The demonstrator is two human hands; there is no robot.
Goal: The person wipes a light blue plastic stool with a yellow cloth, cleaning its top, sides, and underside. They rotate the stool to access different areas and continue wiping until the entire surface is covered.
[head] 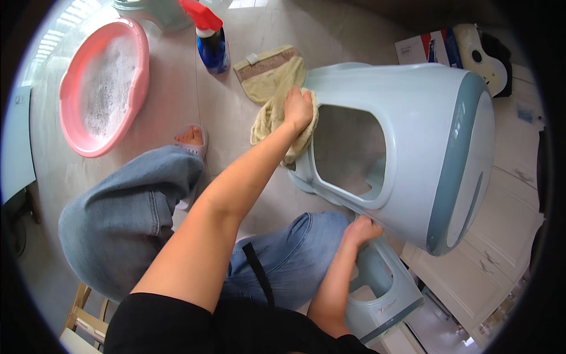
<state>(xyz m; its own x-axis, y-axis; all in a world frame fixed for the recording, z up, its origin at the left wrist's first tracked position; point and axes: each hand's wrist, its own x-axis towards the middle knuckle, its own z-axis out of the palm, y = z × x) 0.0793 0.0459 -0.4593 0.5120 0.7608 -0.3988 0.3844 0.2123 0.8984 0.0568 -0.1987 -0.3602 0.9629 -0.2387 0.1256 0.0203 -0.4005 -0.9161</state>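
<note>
A large light blue plastic housing (420, 110) with a rounded opening lies in front of me, steam or haze showing inside it. My left hand (298, 108) is closed on a damp-looking khaki towel (269, 115) and presses it against the housing's left edge, beside the opening. Part of the towel hangs over onto the floor. Lower down, my right hand (363, 230) grips the housing's near rim; its fingertips are partly hidden. Under that hand, to the right of my leg, stands a second light blue plastic part (389, 305) with an opening of its own.
A pink basin (141, 57) of suds stands on the tiled floor (172, 88) at left. Near it are a blue spray bottle (212, 53) with a red trigger and a pale green plastic piece (163, 13). White cabinets (495, 212) line the right; a wooden chair (84, 314) is at lower left.
</note>
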